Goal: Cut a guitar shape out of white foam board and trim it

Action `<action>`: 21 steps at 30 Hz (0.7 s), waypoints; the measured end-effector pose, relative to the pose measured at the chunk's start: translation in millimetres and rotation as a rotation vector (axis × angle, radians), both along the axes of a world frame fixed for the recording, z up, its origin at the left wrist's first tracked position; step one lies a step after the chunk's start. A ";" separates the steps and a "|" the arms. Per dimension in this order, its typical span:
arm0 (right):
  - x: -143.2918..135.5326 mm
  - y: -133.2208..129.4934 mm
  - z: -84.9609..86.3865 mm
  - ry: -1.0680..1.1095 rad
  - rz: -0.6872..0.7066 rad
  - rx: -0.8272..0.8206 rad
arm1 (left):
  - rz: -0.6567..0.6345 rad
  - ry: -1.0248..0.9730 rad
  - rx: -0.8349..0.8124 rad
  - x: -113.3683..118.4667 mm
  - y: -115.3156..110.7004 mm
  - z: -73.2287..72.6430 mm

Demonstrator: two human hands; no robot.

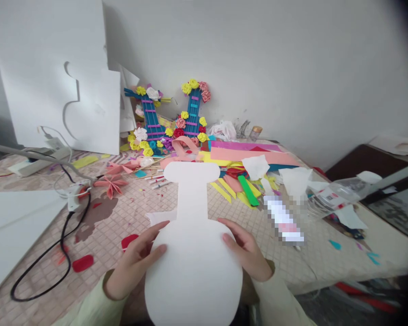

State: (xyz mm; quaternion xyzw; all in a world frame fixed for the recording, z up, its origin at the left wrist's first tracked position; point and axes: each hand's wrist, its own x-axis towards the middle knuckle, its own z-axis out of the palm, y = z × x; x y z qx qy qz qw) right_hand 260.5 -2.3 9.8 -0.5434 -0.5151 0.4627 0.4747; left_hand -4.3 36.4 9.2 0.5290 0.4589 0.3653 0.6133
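A white foam-board guitar cutout stands between my hands at the near edge of the table, its rounded body low and its neck and wide head pointing away. My left hand grips its left upper edge, thumb on the front face and fingers behind. On the right upper edge my right hand holds it the same way. Beyond the cutout, two decorated blue guitar shapes with paper flowers lean near the wall. A red paper piece lies beside my left hand.
Coloured paper sheets, a green strip and a phone-like pixelated device lie to the right, near a clear plastic bottle. A black cable loops at left by a power strip. White boards lean behind.
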 end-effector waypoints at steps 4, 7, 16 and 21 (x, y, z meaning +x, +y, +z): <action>7.0 0.5 -5.1 0.082 -0.100 -0.018 | 0.030 -0.041 -0.053 2.0 2.0 3.6; 11.8 -0.5 -9.1 0.161 -0.093 -0.060 | 0.052 -0.048 -0.016 -0.7 5.6 -0.7; 1.9 -0.5 -8.0 0.146 0.003 -0.039 | -0.041 -0.072 -0.050 2.4 5.7 -2.2; -2.6 1.0 -12.3 0.183 -0.013 -0.024 | 0.034 -0.100 -0.011 4.2 1.3 3.7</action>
